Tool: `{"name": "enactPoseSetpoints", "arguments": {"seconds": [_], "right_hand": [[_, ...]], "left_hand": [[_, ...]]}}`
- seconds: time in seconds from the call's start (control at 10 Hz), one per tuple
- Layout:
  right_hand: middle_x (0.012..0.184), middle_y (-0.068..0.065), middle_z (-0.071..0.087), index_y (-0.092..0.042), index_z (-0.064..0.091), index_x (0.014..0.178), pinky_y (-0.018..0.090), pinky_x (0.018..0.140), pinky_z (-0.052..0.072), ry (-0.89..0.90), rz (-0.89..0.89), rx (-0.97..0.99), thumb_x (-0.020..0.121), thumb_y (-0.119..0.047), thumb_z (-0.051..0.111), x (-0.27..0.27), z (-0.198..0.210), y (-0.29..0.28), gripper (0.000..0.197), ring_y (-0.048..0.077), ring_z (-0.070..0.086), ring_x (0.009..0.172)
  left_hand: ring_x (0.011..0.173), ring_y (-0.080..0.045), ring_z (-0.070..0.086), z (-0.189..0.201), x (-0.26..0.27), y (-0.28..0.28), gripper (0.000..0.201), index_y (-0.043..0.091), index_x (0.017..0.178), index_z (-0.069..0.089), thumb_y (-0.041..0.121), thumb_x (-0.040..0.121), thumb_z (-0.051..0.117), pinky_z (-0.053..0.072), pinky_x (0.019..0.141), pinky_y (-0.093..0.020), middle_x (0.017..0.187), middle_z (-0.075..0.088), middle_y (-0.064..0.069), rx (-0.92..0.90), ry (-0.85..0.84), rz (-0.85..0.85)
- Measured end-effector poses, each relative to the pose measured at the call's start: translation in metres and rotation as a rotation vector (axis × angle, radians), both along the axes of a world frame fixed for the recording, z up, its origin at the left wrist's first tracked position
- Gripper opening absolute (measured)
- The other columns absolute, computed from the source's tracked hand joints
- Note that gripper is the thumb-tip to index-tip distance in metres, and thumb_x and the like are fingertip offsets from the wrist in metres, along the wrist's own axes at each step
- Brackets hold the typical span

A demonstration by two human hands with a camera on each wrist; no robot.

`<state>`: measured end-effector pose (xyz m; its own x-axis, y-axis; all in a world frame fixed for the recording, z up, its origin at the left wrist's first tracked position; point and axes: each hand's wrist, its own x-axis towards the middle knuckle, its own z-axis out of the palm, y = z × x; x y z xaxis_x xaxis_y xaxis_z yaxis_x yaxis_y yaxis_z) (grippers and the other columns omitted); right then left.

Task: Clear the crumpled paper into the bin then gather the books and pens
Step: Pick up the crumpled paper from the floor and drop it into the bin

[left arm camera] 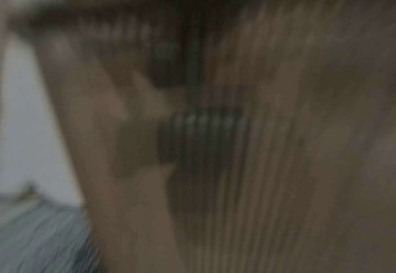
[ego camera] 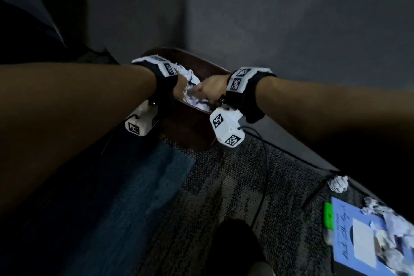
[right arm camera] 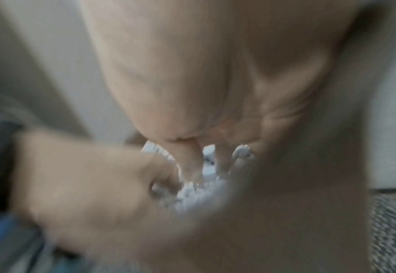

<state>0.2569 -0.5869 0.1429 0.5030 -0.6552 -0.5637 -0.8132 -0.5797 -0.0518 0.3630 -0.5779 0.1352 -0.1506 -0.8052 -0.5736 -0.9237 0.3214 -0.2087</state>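
A dark brown bin [ego camera: 189, 129] stands on the carpet against the wall, with white crumpled paper [ego camera: 197, 101] at its mouth. Both hands are over the bin. My right hand [ego camera: 207, 91] has its fingers curled round a wad of crumpled paper [right arm camera: 199, 192]; in the right wrist view my right hand [right arm camera: 192, 175] grips it closely. My left hand [ego camera: 182, 87] meets it from the left, and there my left hand [right arm camera: 94, 175] has a finger curled into the same wad. The left wrist view is only blur. A blue book [ego camera: 363, 240] lies on the floor at the lower right.
One paper ball [ego camera: 338, 184] lies on the carpet near the book, and more crumpled paper [ego camera: 394, 219] rests on its cover. A green object [ego camera: 328, 216] sits at the book's left edge. A black cable [ego camera: 265, 175] hangs from the right wrist. Grey walls close off the corner.
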Motion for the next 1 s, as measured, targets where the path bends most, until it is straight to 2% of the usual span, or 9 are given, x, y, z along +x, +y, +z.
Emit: {"name": "enactPoseSetpoints", "arguments": {"seconds": [0.1, 0.2, 0.3, 0.4, 0.6, 0.7, 0.8, 0.9, 1.0], "right_hand": [[0.134, 0.006, 0.052, -0.009, 0.046, 0.14, 0.026, 0.089, 0.044, -0.161, -0.206, 0.025, 0.101, -0.012, 0.037, -0.012, 0.025, 0.01, 0.04, 0.025, 0.052, 0.11], [0.138, 0.002, 0.053, -0.019, 0.054, 0.136, 0.025, 0.092, 0.045, -0.342, -0.353, 0.017, 0.1, -0.014, 0.043, -0.02, 0.048, 0.021, 0.039, 0.023, 0.057, 0.113], [0.125, 0.002, 0.06, -0.016, 0.061, 0.129, 0.018, 0.086, 0.05, -0.448, -0.422, 0.0, 0.098, -0.01, 0.046, -0.029, 0.063, 0.029, 0.035, 0.016, 0.062, 0.103], [0.104, -0.006, 0.059, -0.018, 0.065, 0.124, 0.004, 0.049, 0.041, -0.555, -0.501, 0.001, 0.096, -0.008, 0.048, -0.041, 0.075, 0.037, 0.034, 0.006, 0.058, 0.076], [0.107, -0.002, 0.062, -0.022, 0.063, 0.126, -0.001, 0.041, 0.036, -0.561, -0.553, 0.014, 0.096, -0.014, 0.051, -0.084, 0.088, 0.056, 0.033, 0.011, 0.057, 0.093], [0.111, 0.001, 0.063, -0.02, 0.061, 0.128, 0.007, 0.053, 0.044, -0.625, -0.641, 0.038, 0.097, -0.011, 0.049, -0.112, 0.086, 0.068, 0.034, 0.012, 0.057, 0.094], [0.116, 0.0, 0.063, -0.021, 0.062, 0.125, 0.021, 0.063, 0.044, -0.64, -0.744, 0.054, 0.097, -0.013, 0.049, -0.145, 0.082, 0.086, 0.032, 0.011, 0.057, 0.087], [0.105, -0.001, 0.061, -0.021, 0.063, 0.124, 0.013, 0.055, 0.044, -0.567, -0.842, -0.004, 0.097, -0.015, 0.051, -0.192, 0.085, 0.115, 0.031, 0.011, 0.057, 0.086], [0.116, 0.005, 0.062, -0.017, 0.06, 0.129, 0.008, 0.049, 0.043, -0.474, -0.958, -0.028, 0.097, -0.015, 0.051, -0.246, 0.097, 0.153, 0.032, 0.018, 0.059, 0.097]], "left_hand": [[0.107, -0.03, 0.058, 0.001, 0.004, -0.005, 0.039, 0.003, 0.126, 0.057, 0.018, 0.09, 0.062, 0.039, 0.08, -0.027, 0.119, 0.062, -0.019, -0.028, 0.154, 0.139], [0.086, -0.021, 0.049, 0.019, 0.007, 0.009, 0.01, 0.016, 0.085, 0.062, 0.022, 0.092, 0.059, 0.033, 0.07, -0.02, 0.087, 0.06, -0.005, -0.132, 0.259, 0.148], [0.098, -0.028, 0.056, 0.034, 0.018, 0.023, 0.033, 0.011, 0.089, 0.065, 0.036, 0.097, 0.045, 0.039, 0.082, -0.027, 0.113, 0.066, -0.013, -0.224, 0.237, 0.116], [0.112, -0.033, 0.057, 0.046, 0.021, 0.024, 0.04, 0.012, 0.109, 0.063, 0.044, 0.096, 0.043, 0.044, 0.088, -0.034, 0.12, 0.061, -0.016, -0.344, 0.269, 0.075], [0.098, -0.032, 0.062, 0.045, 0.001, 0.03, 0.022, 0.005, 0.093, 0.068, 0.023, 0.09, 0.056, 0.047, 0.08, -0.031, 0.106, 0.068, -0.018, -0.25, 0.244, 0.07], [0.1, -0.033, 0.063, 0.049, -0.022, 0.033, 0.023, 0.006, 0.099, 0.068, 0.019, 0.092, 0.05, 0.046, 0.08, -0.031, 0.109, 0.067, -0.019, -0.252, 0.195, 0.008], [0.098, -0.036, 0.064, 0.066, -0.066, 0.036, 0.023, 0.011, 0.1, 0.065, 0.026, 0.091, 0.05, 0.047, 0.076, -0.034, 0.109, 0.066, -0.02, -0.394, 0.286, -0.149], [0.103, -0.036, 0.061, 0.076, -0.136, 0.048, 0.022, 0.018, 0.106, 0.062, 0.021, 0.088, 0.049, 0.047, 0.083, -0.035, 0.112, 0.065, -0.016, -0.364, 0.545, -0.25], [0.106, -0.032, 0.059, 0.069, -0.206, 0.069, 0.026, 0.02, 0.112, 0.061, 0.018, 0.089, 0.049, 0.046, 0.088, -0.033, 0.115, 0.065, -0.009, -0.212, 0.642, -0.343]]}}
